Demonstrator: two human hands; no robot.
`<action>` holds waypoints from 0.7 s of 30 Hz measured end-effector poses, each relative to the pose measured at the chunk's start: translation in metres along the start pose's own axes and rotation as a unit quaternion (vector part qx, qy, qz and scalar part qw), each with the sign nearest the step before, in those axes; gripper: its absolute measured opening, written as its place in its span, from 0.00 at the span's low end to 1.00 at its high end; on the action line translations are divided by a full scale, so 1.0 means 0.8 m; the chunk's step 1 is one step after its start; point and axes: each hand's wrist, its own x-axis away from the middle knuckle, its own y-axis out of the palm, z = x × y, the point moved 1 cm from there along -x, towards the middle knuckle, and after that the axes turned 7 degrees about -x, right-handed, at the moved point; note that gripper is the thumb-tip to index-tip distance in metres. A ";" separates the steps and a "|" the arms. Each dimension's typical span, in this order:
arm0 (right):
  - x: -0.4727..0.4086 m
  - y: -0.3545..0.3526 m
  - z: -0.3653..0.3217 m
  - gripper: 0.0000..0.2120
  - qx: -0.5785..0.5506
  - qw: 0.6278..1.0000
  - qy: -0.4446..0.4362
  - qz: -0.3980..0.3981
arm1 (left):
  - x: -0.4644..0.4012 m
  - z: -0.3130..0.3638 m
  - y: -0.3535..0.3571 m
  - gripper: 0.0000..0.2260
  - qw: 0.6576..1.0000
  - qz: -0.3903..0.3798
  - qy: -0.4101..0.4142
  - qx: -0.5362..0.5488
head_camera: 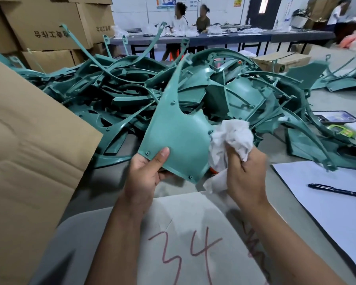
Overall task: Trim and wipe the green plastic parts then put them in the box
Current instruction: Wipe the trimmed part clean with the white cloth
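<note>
A green plastic part is gripped at its lower edge by the left hand, while a white cloth is clenched in the right hand against its right edge, above the bench.

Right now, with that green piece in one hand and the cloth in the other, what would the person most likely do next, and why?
Probably draw the white cloth across the broad face of the green part. The left hand pinches the part's lower corner and holds it up, while the right hand grips the bunched cloth against the part's right edge, so wiping seems under way. The open cardboard box waits at the left.
</note>
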 end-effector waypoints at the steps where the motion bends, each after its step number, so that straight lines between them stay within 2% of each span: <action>1: 0.001 0.001 0.000 0.16 -0.047 0.998 0.046 -0.004 | -0.001 0.000 0.002 0.10 1.000 0.017 0.019 0.008; 3: 0.005 0.005 -0.002 0.14 -0.107 0.985 0.099 -0.095 | -0.002 0.001 0.009 0.11 0.996 0.065 0.038 0.042; 5: 0.016 0.016 -0.006 0.08 -0.171 0.953 0.130 -0.212 | -0.001 -0.002 0.015 0.14 0.992 0.100 0.035 0.073; 6: 0.021 0.023 -0.010 0.11 -0.227 0.932 0.173 -0.223 | 0.000 -0.003 0.019 0.14 0.991 0.101 0.034 0.079; 8: 0.027 0.035 -0.015 0.25 -0.316 0.896 0.254 -0.178 | 0.002 -0.006 0.028 0.13 0.993 0.085 0.037 0.078; 9: 0.027 0.038 -0.014 0.24 -0.330 0.897 0.262 -0.134 | 0.004 -0.008 0.034 0.13 0.994 0.074 0.039 0.073; 11: 0.020 0.036 -0.014 0.12 -0.301 0.920 0.246 -0.057 | 0.009 -0.013 0.048 0.14 0.997 0.048 0.036 0.055; 12: 0.016 0.032 -0.010 0.11 -0.277 0.931 0.236 -0.041 | 0.012 -0.017 0.056 0.15 0.998 0.037 0.031 0.043; 15: 0.008 0.020 -0.006 0.18 -0.153 0.973 0.167 -0.041 | 0.015 -0.023 0.066 0.15 0.999 0.015 0.015 0.034; 17: 0.008 0.015 -0.004 0.24 -0.076 0.986 0.147 -0.016 | 0.013 -0.025 0.064 0.16 0.999 0.002 0.011 0.039; 19: 0.006 0.013 -0.009 0.24 -0.023 0.991 0.128 0.020 | 0.012 -0.025 0.062 0.18 0.999 -0.019 0.006 0.040; 21: 0.002 0.006 -0.010 0.23 0.052 0.997 0.046 0.026 | 0.011 -0.026 0.058 0.18 0.999 -0.036 0.005 0.032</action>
